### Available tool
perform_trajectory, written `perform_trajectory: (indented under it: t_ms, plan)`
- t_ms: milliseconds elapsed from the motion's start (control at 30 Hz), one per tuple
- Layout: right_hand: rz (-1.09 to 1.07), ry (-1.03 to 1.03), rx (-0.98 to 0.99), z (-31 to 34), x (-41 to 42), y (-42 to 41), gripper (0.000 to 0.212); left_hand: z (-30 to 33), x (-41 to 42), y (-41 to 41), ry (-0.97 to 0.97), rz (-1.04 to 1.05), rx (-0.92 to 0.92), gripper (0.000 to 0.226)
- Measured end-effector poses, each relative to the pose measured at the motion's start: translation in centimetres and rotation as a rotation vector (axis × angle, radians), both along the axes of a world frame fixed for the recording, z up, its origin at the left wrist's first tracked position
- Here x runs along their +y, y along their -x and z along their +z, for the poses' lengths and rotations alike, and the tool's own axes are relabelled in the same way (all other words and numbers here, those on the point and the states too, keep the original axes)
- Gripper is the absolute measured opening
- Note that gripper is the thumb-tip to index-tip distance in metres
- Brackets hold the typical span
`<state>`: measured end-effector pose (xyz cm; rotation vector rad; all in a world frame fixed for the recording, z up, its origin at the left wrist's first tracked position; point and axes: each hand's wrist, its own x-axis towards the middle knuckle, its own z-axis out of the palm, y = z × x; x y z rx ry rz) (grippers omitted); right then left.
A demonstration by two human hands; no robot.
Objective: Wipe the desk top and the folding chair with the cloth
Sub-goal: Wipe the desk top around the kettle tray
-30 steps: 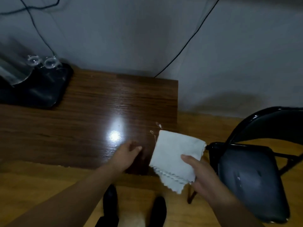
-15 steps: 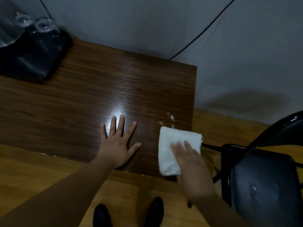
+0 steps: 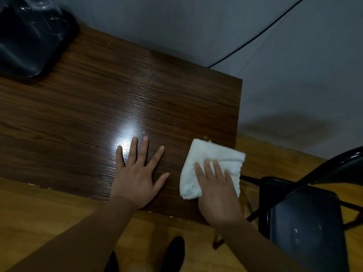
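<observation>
1. Two dark shoes stand on the wooden floor at the near edge, between the two forearms.
2. The chair is at the near right, just beside the worktop's right end, its dark seat glossy and its curved back rail running off to the right.
3. The right hand lies palm down at the near right corner of the worktop, fingers straight and close together. This grip is released, not clenched; it presses flat on the cloth and does not grasp it.
4. The white cloth is folded and lies under the right fingers, reaching out beyond them on the far and left sides. Its right edge hangs slightly past the worktop's right edge.
5. The left hand rests flat on the bare wood to the left of the cloth, fingers spread, grip released and empty. Hand and cloth are near but apart.
6. A bright glare sits just beyond the left fingertips.
7. A black tray sits at the far left corner of the worktop.
8. A black cable runs across the grey wall behind.
</observation>
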<state>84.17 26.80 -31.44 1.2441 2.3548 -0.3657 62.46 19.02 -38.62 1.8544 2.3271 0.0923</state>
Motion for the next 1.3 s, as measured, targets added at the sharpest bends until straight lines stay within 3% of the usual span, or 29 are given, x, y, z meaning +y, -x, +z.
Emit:
perform_trajectory:
  t_ms: [267,433,633,833,1067,1200,1300]
  plan:
    - [-0.047,-0.04,0.068,1.2,9.3,5.0,0.073,0.1,0.0,0.1,0.007,-0.006,-0.002,0.077]
    - [-0.004,0.001,0.001,2.2,1.5,1.6,0.076,-0.2,0.0,0.2,0.013,-0.008,0.012,0.077]
    - [0.066,-0.029,-0.063,2.8,-6.7,-2.2,0.04,-0.4,0.0,0.2,0.011,-0.01,0.001,0.078]
    - [-0.05,0.006,-0.01,2.1,0.9,1.8,0.073,0.0,0.0,0.1,0.023,-0.01,0.003,0.077]
    - [-0.126,-0.046,0.111,1.9,11.3,6.0,0.063,0.2,0.0,0.1,0.02,-0.006,0.001,0.077]
    - [-0.046,0.112,0.168,3.8,7.1,3.0,0.062,0.0,0.0,0.2,0.02,-0.008,0.0,0.078]
    - [-0.075,0.27,0.227,6.1,6.5,0.4,0.042,-0.1,0.0,0.2,0.024,-0.008,-0.005,0.078]
